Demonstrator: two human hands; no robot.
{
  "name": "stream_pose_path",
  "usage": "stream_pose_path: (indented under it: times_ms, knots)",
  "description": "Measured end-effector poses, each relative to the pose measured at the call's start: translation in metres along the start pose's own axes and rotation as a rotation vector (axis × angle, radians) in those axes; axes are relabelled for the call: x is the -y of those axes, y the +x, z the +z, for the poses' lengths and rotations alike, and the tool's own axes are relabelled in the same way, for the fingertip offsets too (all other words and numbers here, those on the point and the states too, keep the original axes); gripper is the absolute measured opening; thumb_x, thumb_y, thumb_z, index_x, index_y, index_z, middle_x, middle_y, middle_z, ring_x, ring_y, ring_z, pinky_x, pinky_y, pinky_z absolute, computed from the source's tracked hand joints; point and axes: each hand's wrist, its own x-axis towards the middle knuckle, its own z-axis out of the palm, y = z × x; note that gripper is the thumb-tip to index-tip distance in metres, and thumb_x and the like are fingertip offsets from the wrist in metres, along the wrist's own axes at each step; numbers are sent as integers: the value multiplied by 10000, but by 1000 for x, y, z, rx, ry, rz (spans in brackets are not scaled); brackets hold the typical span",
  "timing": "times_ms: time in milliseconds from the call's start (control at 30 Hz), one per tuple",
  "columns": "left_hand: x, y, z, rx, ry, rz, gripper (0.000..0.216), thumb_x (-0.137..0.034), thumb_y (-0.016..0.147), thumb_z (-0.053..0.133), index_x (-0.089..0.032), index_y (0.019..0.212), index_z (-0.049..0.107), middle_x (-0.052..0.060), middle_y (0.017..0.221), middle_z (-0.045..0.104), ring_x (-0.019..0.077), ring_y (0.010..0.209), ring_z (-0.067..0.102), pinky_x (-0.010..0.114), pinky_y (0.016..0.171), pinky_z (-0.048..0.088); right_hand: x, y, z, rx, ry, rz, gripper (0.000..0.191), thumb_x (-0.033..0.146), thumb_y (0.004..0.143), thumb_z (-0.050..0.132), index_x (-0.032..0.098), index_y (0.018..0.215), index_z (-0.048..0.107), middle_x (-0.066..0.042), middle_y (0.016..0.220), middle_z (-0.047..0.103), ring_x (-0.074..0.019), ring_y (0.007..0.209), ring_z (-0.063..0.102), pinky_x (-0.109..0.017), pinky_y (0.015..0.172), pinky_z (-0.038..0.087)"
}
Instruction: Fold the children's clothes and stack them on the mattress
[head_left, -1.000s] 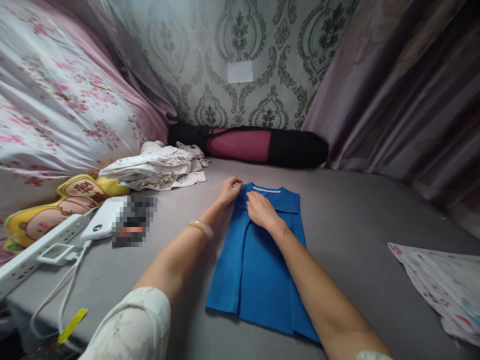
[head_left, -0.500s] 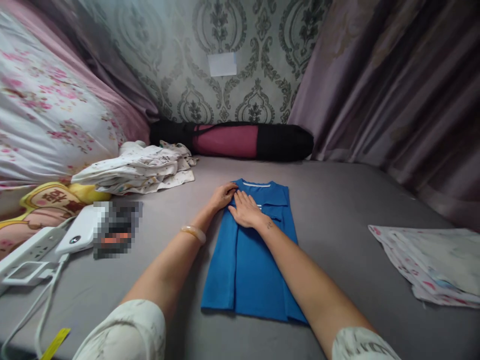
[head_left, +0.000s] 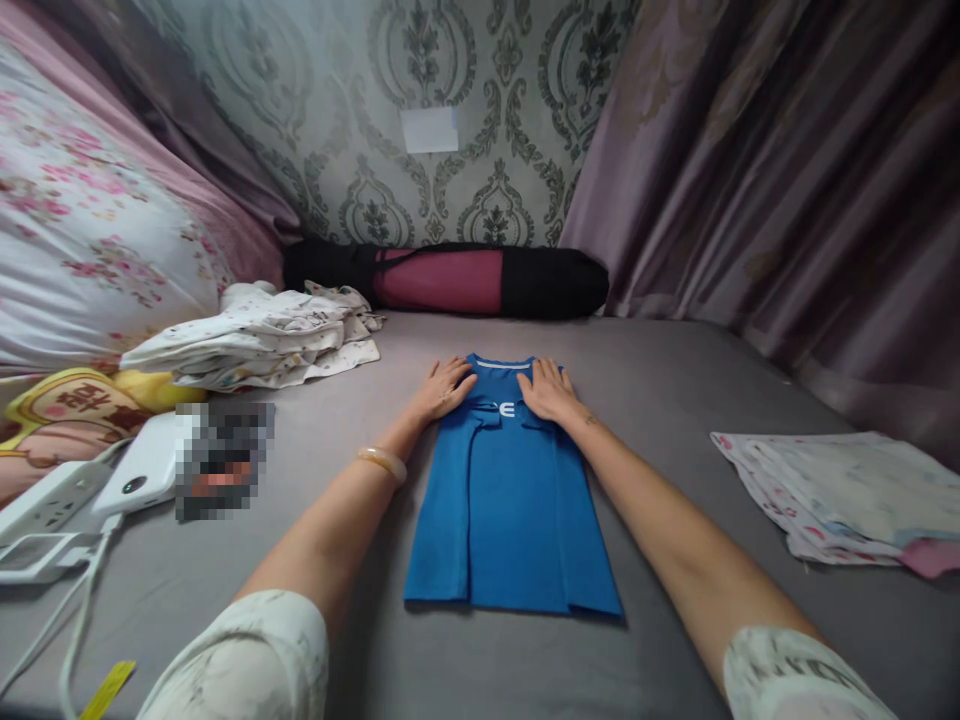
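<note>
A blue T-shirt (head_left: 517,520) lies on the grey bed sheet, its two sides folded inward and its white-trimmed neckline at the far end. Part of a white print shows between the sleeves. My left hand (head_left: 448,388) rests flat on the upper left edge of the shirt, fingers extended. On the opposite shoulder, my right hand (head_left: 550,390) presses down with its fingers stretched out. Neither hand grips the fabric. A pale bangle circles my left wrist.
Crumpled white clothes (head_left: 262,335) lie at the far left, folded cloths (head_left: 847,490) at the right. A black and maroon roll bag (head_left: 442,280) rests against the wall. Left stand a power strip (head_left: 56,500), a white power bank (head_left: 146,470), cables and a yellow cushion (head_left: 67,400).
My right hand has moved from the shirt's left side to its right shoulder. The right sleeve now lies bunched rather than flat across the chest. My left hand stays near the left shoulder.
</note>
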Motion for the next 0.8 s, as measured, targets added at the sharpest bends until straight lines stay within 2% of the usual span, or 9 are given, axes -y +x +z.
stream_pose_path:
  times_ms: [100,233,500,667,800]
  knots:
    - [-3,-2,-1,49,77,25,672,-588,954,243,-147,1425,432,125,1542,350,256,1460,232,509,1190,102,-16,0,16,0,-52,4,749,523,984,156,-2,1514,227,-169,1590,183,-283,1471,114,-439,1185,80]
    - [-4,-3,-1,102,165,55,760,-651,924,254,-131,1467,364,146,1569,282,293,1458,228,542,1181,95,-19,0,28,-42,-80,-8,754,534,983,148,4,1511,245,-166,1587,198,-276,1471,116,-429,1183,84]
    - [-10,1,-6,219,218,18,792,-652,928,213,-121,1515,245,147,1599,177,301,1483,117,566,1172,33,-20,-2,23,-66,-20,-18,712,504,990,145,30,1503,282,-149,1583,229,-272,1466,146,-428,1180,118]
    - [-33,-12,-19,95,246,-26,727,-570,956,244,-96,1507,251,179,1594,169,310,1485,86,553,1176,43,-23,-31,11,-66,21,-104,689,489,992,158,60,1523,245,-148,1601,161,-272,1476,98,-467,1184,85]
    - [-49,-30,-9,147,162,46,655,-537,969,241,-150,1494,307,142,1584,233,306,1479,130,537,1182,89,-18,-63,14,-9,-28,-227,653,525,988,208,172,1535,262,-125,1608,150,-284,1476,88,-486,1176,108]
